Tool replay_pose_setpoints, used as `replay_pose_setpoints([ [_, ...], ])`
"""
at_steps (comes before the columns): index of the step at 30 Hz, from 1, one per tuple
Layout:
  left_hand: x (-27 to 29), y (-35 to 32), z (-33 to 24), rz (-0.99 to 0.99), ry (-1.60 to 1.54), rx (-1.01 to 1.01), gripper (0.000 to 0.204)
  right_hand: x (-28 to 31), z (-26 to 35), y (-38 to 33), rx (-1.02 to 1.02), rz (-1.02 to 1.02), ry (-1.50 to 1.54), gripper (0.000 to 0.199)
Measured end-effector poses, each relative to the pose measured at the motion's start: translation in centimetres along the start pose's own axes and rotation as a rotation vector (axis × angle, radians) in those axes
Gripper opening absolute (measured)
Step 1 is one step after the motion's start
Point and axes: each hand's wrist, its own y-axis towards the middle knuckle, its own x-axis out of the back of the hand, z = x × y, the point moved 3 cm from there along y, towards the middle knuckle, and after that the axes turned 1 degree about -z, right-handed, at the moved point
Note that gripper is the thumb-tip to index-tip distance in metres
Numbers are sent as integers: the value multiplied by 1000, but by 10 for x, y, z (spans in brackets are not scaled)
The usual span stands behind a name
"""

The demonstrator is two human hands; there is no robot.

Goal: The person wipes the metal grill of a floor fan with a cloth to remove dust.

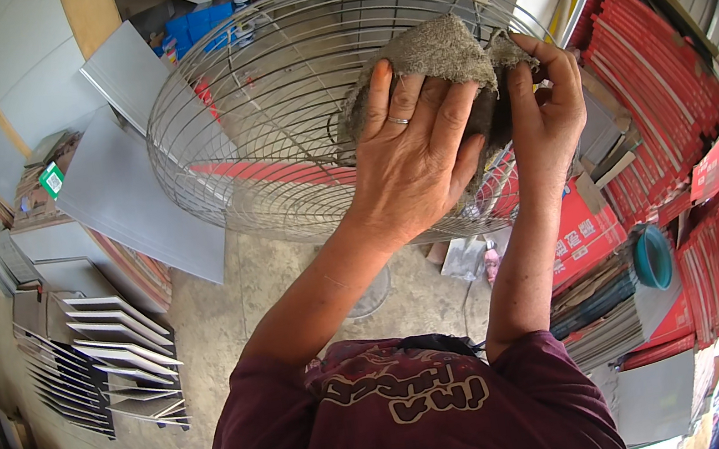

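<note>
A worn grey-brown cloth rag is bunched against a large round wire fan guard. My left hand, with a ring on one finger, presses on the rag. Its index finger lies on top, while the other fingertips are tucked under a fold. My right hand pinches a frayed corner of the same rag between thumb and fingers, close to the guard's right rim. Under the rag and between my hands is a dark part, mostly hidden.
Stacked red cartons rise along the right, with a teal round basin nearby. Grey panels lean at left, above a rack of tilted white boards. Blue boxes stand at the back on the concrete floor.
</note>
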Motion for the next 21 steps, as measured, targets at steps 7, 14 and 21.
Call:
replay_pose_setpoints([
  [7, 16, -19, 26, -112, 145, 87, 76, -2, -1, -1, 15, 6, 34, 21],
  [14, 46, -59, 63, -163, 296, 267, 78, -5, -5, -2, 36, -2, 82, 21],
  [21, 37, -46, 45, -174, 134, 222, 77, -2, -8, -2, 2, -4, 73, 21],
])
